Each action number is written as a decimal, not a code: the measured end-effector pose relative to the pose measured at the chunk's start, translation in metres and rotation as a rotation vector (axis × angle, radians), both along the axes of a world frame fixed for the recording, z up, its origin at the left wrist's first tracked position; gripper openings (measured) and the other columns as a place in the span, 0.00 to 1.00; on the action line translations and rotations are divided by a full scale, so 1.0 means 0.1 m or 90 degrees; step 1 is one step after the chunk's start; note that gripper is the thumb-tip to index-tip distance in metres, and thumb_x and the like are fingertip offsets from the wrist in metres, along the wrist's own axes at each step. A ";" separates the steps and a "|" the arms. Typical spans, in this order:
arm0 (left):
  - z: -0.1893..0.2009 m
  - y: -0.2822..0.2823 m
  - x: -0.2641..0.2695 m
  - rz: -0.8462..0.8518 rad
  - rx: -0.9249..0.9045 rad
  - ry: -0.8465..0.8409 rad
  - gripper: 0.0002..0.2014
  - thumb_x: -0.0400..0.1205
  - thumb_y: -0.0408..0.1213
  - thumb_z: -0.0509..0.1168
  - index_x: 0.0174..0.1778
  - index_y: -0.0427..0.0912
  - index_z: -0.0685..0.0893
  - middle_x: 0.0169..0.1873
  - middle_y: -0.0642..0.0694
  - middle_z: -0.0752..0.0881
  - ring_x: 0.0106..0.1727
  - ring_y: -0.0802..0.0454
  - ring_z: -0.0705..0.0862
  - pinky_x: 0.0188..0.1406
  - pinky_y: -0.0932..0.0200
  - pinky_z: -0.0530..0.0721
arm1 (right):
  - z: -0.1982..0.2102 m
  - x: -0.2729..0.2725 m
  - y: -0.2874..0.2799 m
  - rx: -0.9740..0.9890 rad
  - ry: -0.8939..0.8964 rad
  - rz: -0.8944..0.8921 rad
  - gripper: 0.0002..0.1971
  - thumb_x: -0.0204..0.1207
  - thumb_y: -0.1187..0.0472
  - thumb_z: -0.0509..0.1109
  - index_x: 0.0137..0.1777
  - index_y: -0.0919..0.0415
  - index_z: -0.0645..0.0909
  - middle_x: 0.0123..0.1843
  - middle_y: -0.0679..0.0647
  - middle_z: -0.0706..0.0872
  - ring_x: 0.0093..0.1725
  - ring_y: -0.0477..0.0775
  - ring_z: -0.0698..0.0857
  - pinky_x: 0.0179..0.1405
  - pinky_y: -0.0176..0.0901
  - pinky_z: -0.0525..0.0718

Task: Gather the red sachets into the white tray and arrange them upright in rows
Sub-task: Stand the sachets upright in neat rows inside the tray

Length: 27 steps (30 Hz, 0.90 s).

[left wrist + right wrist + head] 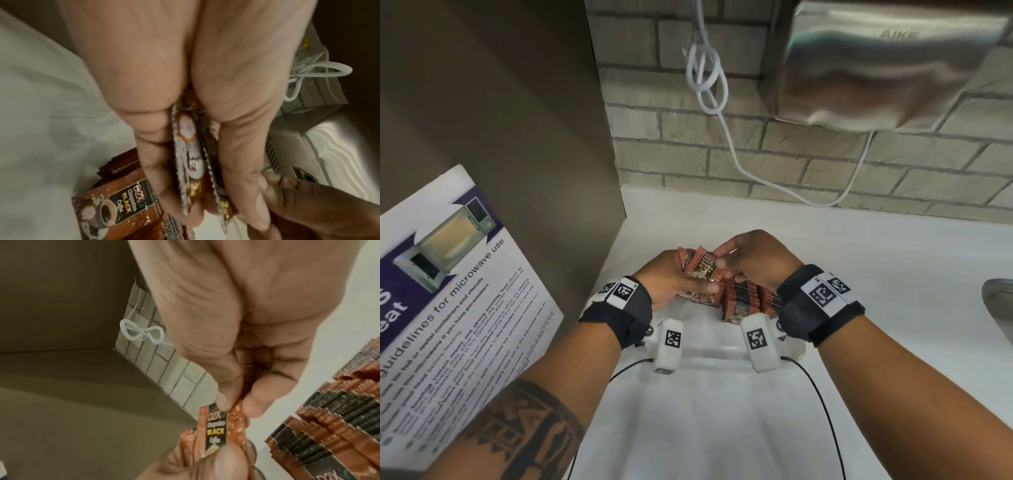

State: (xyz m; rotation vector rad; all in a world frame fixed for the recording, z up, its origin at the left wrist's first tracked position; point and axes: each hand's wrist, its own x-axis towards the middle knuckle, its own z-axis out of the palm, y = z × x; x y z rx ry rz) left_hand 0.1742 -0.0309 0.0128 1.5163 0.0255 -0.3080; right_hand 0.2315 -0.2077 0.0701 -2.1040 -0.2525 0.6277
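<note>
My left hand (690,277) grips a small bunch of red sachets (700,269) above the far left end of the white tray (698,330). In the left wrist view the bunch of sachets (193,164) sits edge-on between fingers and thumb. My right hand (720,258) pinches the top edge of the front sachet (216,430) in that bunch between thumb and forefinger. Upright rows of red sachets (743,299) fill the tray's right part, below my right hand; the rows (329,426) show again in the right wrist view.
The tray stands on a white counter (859,274) against a brick wall. A steel hand dryer (887,65) and a looped white cable (709,75) hang above. A brown panel with a microwave poster (448,291) closes the left side. A sink edge (1000,308) lies at the right.
</note>
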 end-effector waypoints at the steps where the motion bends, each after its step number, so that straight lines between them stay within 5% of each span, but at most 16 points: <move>1: 0.00 0.01 0.00 0.002 0.007 -0.007 0.21 0.73 0.18 0.75 0.63 0.26 0.84 0.59 0.29 0.88 0.60 0.37 0.89 0.62 0.45 0.87 | 0.00 0.01 0.01 -0.003 -0.007 -0.001 0.07 0.80 0.68 0.73 0.57 0.65 0.87 0.40 0.56 0.90 0.41 0.52 0.88 0.42 0.40 0.88; 4: 0.00 0.00 0.02 0.029 0.057 -0.033 0.20 0.71 0.21 0.79 0.59 0.29 0.87 0.54 0.32 0.91 0.56 0.37 0.90 0.59 0.43 0.88 | -0.01 0.02 0.03 -0.006 -0.039 0.000 0.04 0.79 0.65 0.76 0.52 0.64 0.89 0.39 0.58 0.90 0.39 0.53 0.87 0.50 0.46 0.90; 6: -0.01 0.02 0.02 0.034 0.130 -0.046 0.16 0.70 0.28 0.82 0.53 0.36 0.90 0.45 0.36 0.92 0.42 0.41 0.91 0.51 0.42 0.89 | -0.03 0.03 0.03 -0.014 -0.103 0.003 0.01 0.78 0.64 0.77 0.45 0.59 0.89 0.38 0.57 0.91 0.38 0.51 0.88 0.49 0.47 0.90; 9: 0.01 0.09 0.04 0.015 0.322 -0.016 0.13 0.72 0.44 0.82 0.40 0.40 0.89 0.29 0.39 0.89 0.27 0.43 0.84 0.34 0.51 0.85 | -0.07 0.06 0.04 -0.089 -0.210 0.021 0.07 0.78 0.63 0.74 0.40 0.51 0.89 0.35 0.44 0.88 0.38 0.44 0.86 0.37 0.33 0.82; 12: 0.05 0.12 0.05 -0.030 0.598 0.072 0.20 0.78 0.51 0.75 0.29 0.41 0.79 0.21 0.47 0.80 0.21 0.52 0.77 0.27 0.62 0.75 | -0.15 0.06 0.07 -0.173 -0.230 0.068 0.08 0.78 0.63 0.72 0.42 0.53 0.91 0.40 0.44 0.89 0.42 0.43 0.85 0.37 0.31 0.79; 14: 0.07 0.09 0.04 -0.076 0.753 0.095 0.17 0.81 0.48 0.70 0.34 0.40 0.78 0.28 0.47 0.79 0.27 0.53 0.77 0.25 0.63 0.72 | -0.26 0.07 0.13 -0.242 -0.221 0.092 0.08 0.76 0.61 0.70 0.42 0.52 0.92 0.43 0.47 0.91 0.46 0.48 0.87 0.48 0.41 0.85; 17: 0.04 -0.04 0.05 -0.178 0.789 0.130 0.13 0.83 0.46 0.67 0.44 0.38 0.82 0.33 0.47 0.82 0.33 0.49 0.81 0.33 0.62 0.79 | -0.43 0.12 0.21 -0.365 -0.227 0.125 0.10 0.73 0.55 0.66 0.42 0.52 0.90 0.44 0.48 0.89 0.48 0.54 0.87 0.53 0.52 0.88; 21: -0.13 -0.26 0.10 -0.304 0.684 0.187 0.17 0.83 0.47 0.68 0.62 0.40 0.85 0.40 0.47 0.87 0.35 0.48 0.83 0.39 0.56 0.85 | -0.58 0.18 0.32 -0.449 -0.239 0.165 0.11 0.72 0.54 0.65 0.42 0.54 0.88 0.43 0.49 0.88 0.49 0.56 0.86 0.51 0.51 0.88; 25: -0.24 -0.35 0.17 -0.321 0.739 0.195 0.18 0.84 0.48 0.67 0.60 0.36 0.85 0.38 0.49 0.86 0.32 0.51 0.82 0.34 0.60 0.81 | -0.67 0.22 0.36 -0.470 -0.237 0.165 0.10 0.74 0.57 0.65 0.44 0.57 0.88 0.45 0.50 0.87 0.51 0.55 0.83 0.53 0.50 0.86; 27: -0.26 -0.35 0.21 -0.325 0.741 0.208 0.19 0.85 0.48 0.67 0.62 0.36 0.85 0.41 0.48 0.87 0.32 0.51 0.81 0.33 0.60 0.81 | -0.70 0.23 0.37 -0.489 -0.240 0.171 0.09 0.76 0.58 0.64 0.36 0.58 0.80 0.38 0.50 0.80 0.47 0.56 0.78 0.46 0.48 0.81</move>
